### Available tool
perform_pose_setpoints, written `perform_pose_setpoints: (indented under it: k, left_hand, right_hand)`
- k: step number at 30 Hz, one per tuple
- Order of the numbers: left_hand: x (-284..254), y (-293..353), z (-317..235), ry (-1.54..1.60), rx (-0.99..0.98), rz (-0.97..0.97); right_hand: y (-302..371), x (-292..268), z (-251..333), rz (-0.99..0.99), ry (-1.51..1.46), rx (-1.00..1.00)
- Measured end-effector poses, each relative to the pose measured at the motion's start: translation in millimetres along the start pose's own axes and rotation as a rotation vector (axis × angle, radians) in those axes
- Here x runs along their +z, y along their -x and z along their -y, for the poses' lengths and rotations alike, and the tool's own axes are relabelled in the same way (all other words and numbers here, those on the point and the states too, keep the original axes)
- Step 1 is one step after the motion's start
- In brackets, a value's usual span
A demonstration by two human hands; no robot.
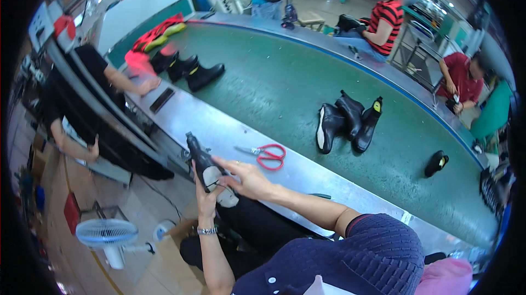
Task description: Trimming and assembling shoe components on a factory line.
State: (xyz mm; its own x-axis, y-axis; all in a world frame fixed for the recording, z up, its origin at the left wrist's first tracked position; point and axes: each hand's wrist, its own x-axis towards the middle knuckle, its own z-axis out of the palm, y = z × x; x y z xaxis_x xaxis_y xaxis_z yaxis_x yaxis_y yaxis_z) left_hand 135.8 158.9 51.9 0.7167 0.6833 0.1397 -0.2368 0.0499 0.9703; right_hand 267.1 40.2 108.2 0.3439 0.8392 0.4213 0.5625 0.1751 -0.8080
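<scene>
A black ankle boot with a whitish patch on its side is held up over the near edge of the metal ledge. My left hand, with a metal watch at the wrist, is closed around it from below. From the right, my right hand lies against the same boot, fingers and thumb on its surface; some fingertips are hidden. Red-handled scissors rest on the ledge just beyond my hands.
A green conveyor belt beyond the metal ledge carries black boots in groups and a lone boot. A co-worker stands at the left by a dark phone. A fan stands lower left. Other people work across the belt.
</scene>
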Motion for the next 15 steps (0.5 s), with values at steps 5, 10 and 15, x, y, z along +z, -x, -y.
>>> perform_pose_setpoints:
  k: [5, 10, 15]
  left_hand:
    - [8, -23, 2, -0.046, -0.001, -0.053]
    - [20, -34, -4, -0.159, 0.000, -0.155]
    - [22, -36, -2, -0.115, 0.019, -0.166]
  right_hand:
    - [1, -2, 14, -0.065, 0.120, -0.036]
    - [5, 9, 4, 0.008, 0.143, 0.024]
    - [0, 13, -8, 0.029, 0.116, 0.090]
